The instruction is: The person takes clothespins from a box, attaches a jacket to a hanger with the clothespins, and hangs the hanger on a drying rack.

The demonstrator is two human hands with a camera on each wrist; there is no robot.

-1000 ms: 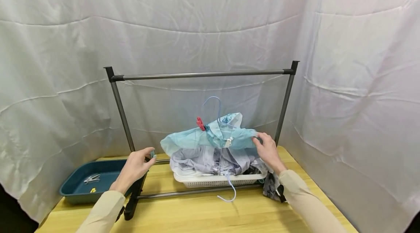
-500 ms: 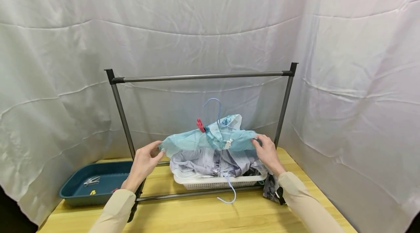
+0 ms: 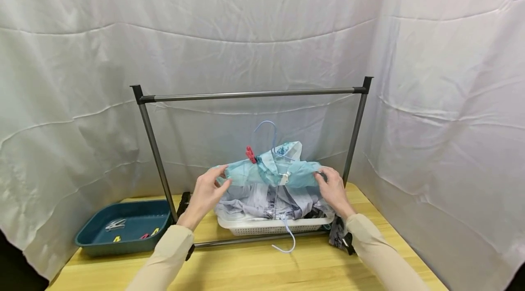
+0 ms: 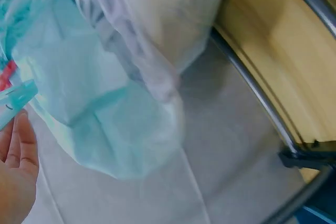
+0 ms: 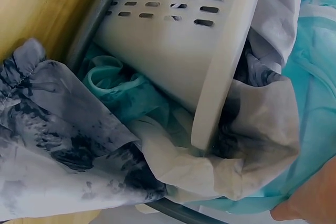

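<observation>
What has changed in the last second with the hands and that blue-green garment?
The left hand moved right, from beside the rack's left post to the teal garment, and now holds its left end, with a teal clothespin at its fingertips. The right hand stayed gripping the right end. The white basket, red clip and teal tray kept their places.

Left hand (image 4: 16, 166) at lower left edge, fingers straight, light blue peg (image 4: 14, 101) at fingertips. Teal garment (image 4: 89, 114) just beside hand, pale grey cloth (image 4: 152, 19) above it. Metal bar (image 4: 252, 87) crosses wooden table (image 4: 283, 40); white sheet (image 4: 226, 166) behind.
</observation>
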